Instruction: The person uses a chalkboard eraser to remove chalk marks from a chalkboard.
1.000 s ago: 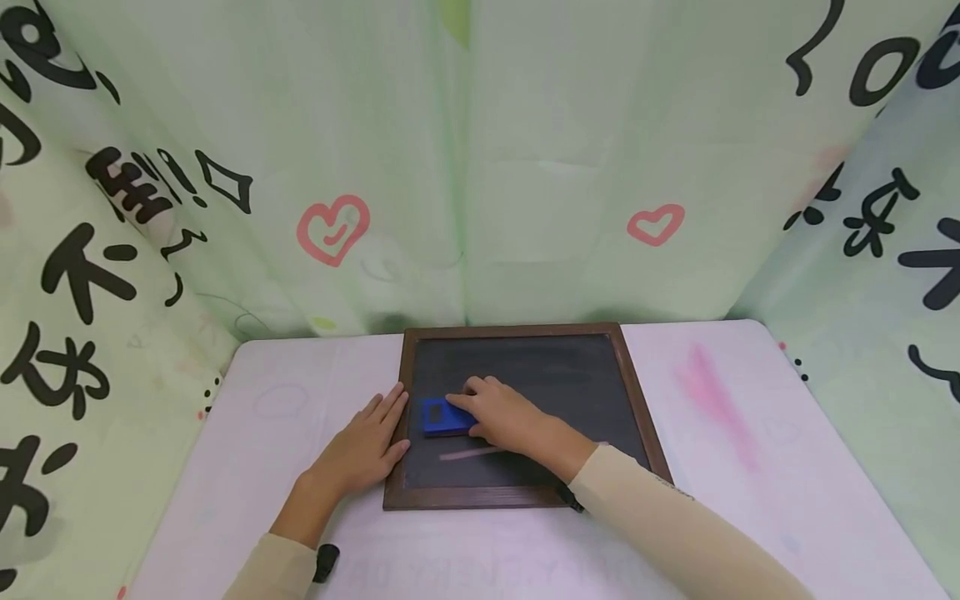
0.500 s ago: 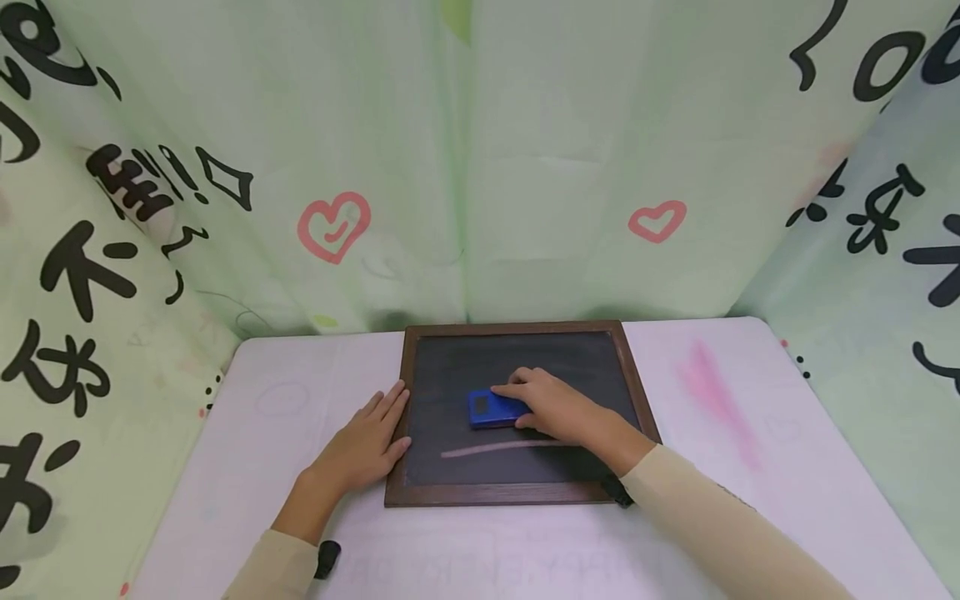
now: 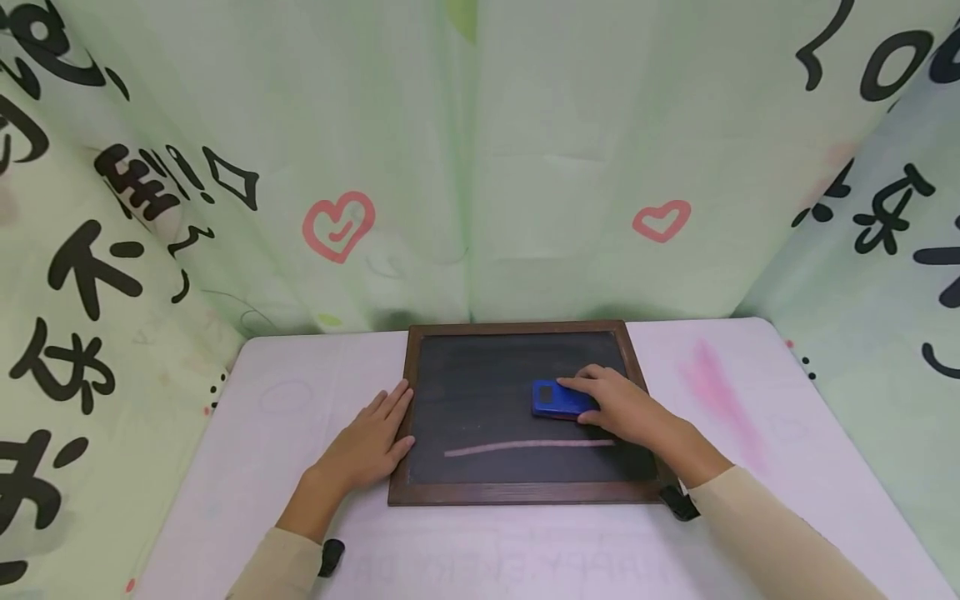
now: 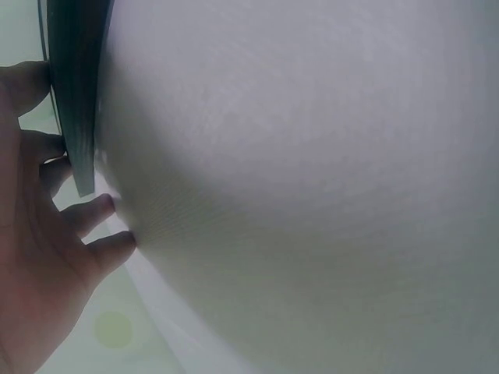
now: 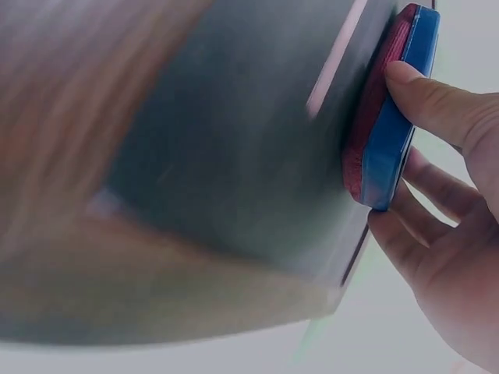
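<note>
A blackboard in a brown wooden frame lies on the table. On its right half my right hand grips a blue eraser, thumb on the near side and fingers on the far side. In the right wrist view the eraser shows a dark red felt face turned to the board. A pale pink chalk line runs across the board's lower part, below the eraser. My left hand rests at the board's left edge with its fingers extended; in the left wrist view its fingertips touch the frame and the table.
The white table has a pink smear to the right of the board. A pale green curtain with hearts and black writing hangs behind and along both sides. Dark wrist straps sit at both wrists.
My right hand has slid the eraser from the board's left side to its right, uncovering more of the chalk line. The left hand has stayed at the left edge.
</note>
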Motion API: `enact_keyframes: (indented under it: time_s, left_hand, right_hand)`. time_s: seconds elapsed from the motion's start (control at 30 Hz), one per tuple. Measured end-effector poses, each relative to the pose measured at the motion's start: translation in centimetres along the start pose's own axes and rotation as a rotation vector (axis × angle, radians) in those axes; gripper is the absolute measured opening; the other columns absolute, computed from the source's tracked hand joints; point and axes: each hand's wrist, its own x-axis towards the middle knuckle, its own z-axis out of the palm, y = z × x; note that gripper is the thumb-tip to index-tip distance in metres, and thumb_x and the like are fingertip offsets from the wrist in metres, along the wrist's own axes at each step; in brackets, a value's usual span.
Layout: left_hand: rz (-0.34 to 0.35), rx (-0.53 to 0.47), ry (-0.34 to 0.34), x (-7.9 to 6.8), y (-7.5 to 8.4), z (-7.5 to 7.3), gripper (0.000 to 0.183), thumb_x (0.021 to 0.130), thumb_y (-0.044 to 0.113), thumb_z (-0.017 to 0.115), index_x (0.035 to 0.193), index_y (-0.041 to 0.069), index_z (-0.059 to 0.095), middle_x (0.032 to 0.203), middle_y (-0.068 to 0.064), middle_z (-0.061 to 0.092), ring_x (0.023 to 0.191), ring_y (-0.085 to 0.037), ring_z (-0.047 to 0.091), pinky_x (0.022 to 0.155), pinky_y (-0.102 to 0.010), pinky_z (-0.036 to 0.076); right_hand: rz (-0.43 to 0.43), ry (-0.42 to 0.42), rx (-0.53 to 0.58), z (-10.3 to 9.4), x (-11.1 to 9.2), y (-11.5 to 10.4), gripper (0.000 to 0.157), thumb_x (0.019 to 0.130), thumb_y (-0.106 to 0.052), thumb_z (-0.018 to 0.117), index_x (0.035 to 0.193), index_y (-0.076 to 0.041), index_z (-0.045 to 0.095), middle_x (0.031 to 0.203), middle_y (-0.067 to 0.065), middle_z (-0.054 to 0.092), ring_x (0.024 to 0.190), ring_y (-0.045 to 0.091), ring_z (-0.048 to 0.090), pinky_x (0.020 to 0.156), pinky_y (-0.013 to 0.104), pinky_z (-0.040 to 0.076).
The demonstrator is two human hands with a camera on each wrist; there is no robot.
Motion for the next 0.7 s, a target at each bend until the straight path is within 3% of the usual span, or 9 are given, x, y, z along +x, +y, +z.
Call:
enact_keyframes:
  time_s: [0.2,0.37,0.7]
  left_hand:
    - [0.004,-0.004,0.009,0.0,0.0,0.0,0.072,0.108,0.036,0.049,0.165,0.002,0.02,0.174,-0.012,0.015,0.156,-0.044,0.024,0.122,-0.062,0.031]
    - [0.011,-0.005,0.012,0.0,0.1,0.0,0.073,0.108,0.037,0.05,0.164,0.002,0.02,0.174,-0.012,0.016,0.156,-0.045,0.025,0.122,-0.062,0.031]
    - [0.01,0.0,0.016,-0.1,0.0,0.1,0.073,0.108,0.038,0.049,0.165,0.002,0.02,0.174,-0.012,0.016,0.156,-0.045,0.024,0.123,-0.061,0.03]
  right_hand:
    - [0.068,0.03,0.008,-0.2,-1.9,1.7,0.062,0.089,-0.018,0.082,0.147,-0.01,0.059,0.131,0.019,0.061,0.121,0.041,0.06,0.099,0.057,0.054]
    - [0.068,0.057,0.017,-0.5,-2.9,2.7,0.061,0.088,-0.016,0.082,0.145,-0.007,0.06,0.129,0.02,0.062,0.12,0.042,0.061,0.098,0.057,0.054]
    - [0.075,0.061,0.045,-0.5,-3.4,3.2,0.06,0.089,-0.017,0.082,0.144,-0.006,0.06,0.129,0.021,0.061,0.121,0.045,0.059,0.1,0.059,0.052]
